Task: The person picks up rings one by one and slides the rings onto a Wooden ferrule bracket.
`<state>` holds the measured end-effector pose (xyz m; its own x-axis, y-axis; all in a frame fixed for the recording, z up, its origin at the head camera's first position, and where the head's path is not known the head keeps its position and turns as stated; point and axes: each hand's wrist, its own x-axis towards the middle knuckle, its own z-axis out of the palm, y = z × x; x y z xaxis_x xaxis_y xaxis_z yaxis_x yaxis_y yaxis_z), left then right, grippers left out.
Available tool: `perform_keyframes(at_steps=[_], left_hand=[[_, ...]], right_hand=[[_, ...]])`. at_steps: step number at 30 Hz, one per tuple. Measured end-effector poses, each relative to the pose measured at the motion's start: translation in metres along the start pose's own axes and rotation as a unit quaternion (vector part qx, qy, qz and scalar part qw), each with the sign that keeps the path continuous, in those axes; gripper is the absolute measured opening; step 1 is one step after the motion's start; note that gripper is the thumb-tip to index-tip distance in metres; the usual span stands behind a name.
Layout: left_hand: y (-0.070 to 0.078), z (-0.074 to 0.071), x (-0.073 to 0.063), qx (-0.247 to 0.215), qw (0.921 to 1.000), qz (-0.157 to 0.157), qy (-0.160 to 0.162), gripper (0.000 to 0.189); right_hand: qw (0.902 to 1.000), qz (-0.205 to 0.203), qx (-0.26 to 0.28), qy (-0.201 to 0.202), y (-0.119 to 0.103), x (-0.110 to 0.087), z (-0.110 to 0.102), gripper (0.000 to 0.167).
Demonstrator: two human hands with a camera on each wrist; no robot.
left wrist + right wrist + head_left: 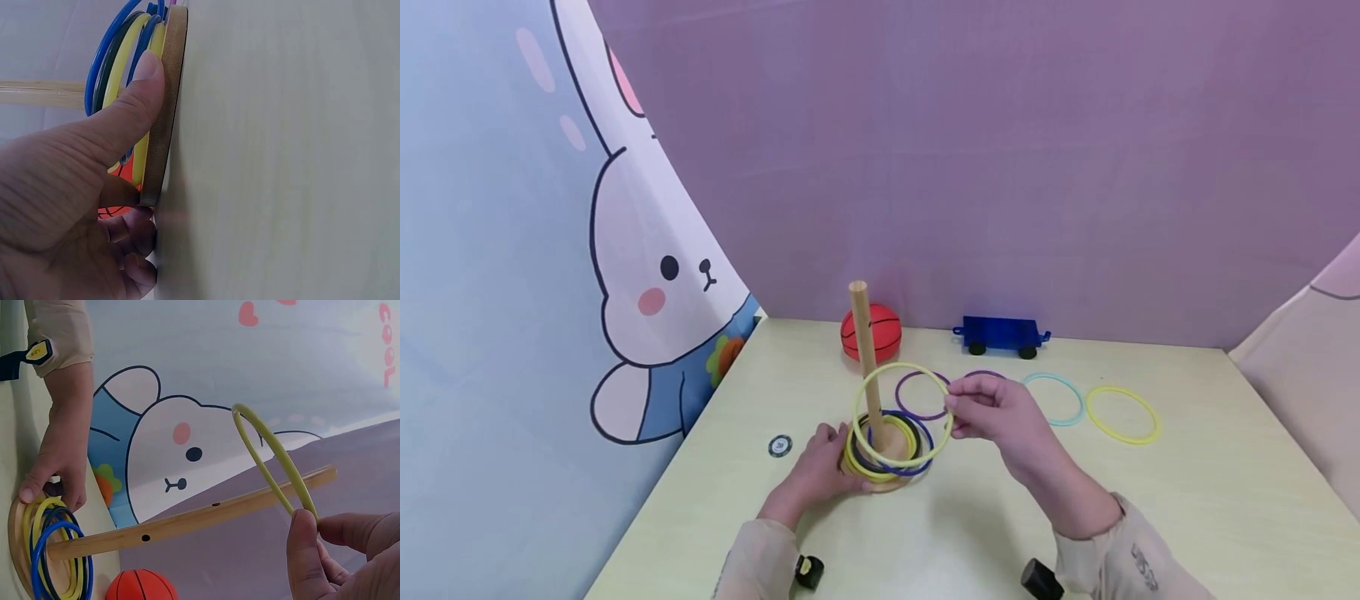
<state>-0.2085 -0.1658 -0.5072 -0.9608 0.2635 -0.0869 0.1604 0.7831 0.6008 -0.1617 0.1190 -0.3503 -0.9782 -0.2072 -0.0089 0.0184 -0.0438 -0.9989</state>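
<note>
A wooden ring-toss stand (865, 350) has a round base (170, 106) and an upright peg. Several rings in blue, yellow and a dark shade (59, 550) lie stacked around the peg's foot. My left hand (817, 468) grips the left side of the base, its thumb over the edge by the rings and the fingers curled at the rim. Between thumb and fingertips my right hand (1000, 417) pinches another yellow ring (904, 365), held tilted above the stack. That ring overlaps the peg in the head and right wrist views.
Behind the stand sit a red basketball (887, 332) and a blue toy wagon (1000, 333). Purple rings (910, 412), a light blue ring (1081, 404) and a yellow ring (1156, 425) lie to the right. A round chip (780, 446) lies left of my left hand.
</note>
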Motion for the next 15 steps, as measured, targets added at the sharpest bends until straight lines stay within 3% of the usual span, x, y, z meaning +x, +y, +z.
perform_keyframes(at_steps=[15], left_hand=[[-0.002,0.001,0.002,0.003,0.9999,-0.01,-0.007,0.113]], right_hand=[[0.9997,-0.025,0.008,0.001,-0.024,0.006,0.005,0.026]])
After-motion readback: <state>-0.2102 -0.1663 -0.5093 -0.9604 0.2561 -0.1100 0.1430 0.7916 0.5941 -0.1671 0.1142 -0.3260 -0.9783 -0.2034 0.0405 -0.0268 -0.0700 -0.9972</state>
